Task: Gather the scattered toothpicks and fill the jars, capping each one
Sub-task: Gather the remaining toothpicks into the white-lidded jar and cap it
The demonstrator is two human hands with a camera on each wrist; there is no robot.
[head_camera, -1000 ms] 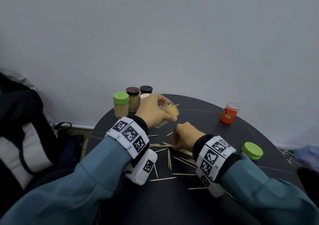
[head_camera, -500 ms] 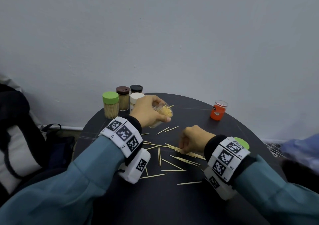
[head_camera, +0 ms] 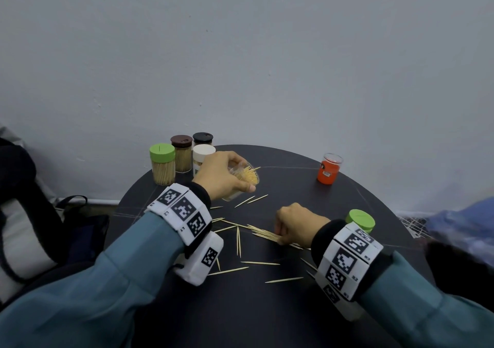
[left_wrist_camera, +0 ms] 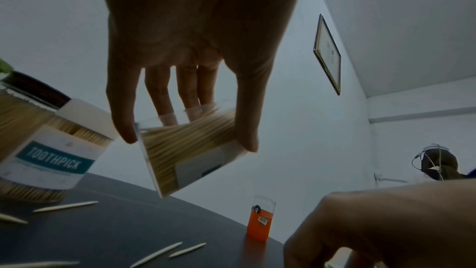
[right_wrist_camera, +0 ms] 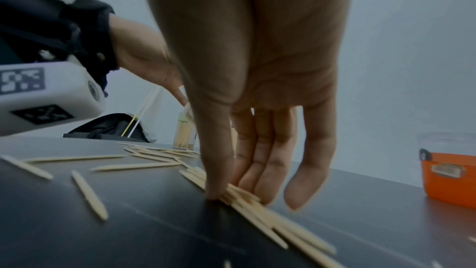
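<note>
The left hand (head_camera: 223, 175) grips a tilted, uncapped toothpick jar (left_wrist_camera: 190, 148) (nearly full) above the table; beside it, the right hand (head_camera: 295, 223) pinches a toothpick cluster (right_wrist_camera: 247, 201) on the tabletop.

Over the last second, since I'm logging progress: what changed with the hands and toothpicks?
The right hand drew back from beside the open jar to the toothpick bundle; its fingers now pinch it against the table. The left hand still grips the tilted jar; capped jars unmoved.

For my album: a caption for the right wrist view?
Right hand pinching a toothpick bundle on the dark table.
</note>
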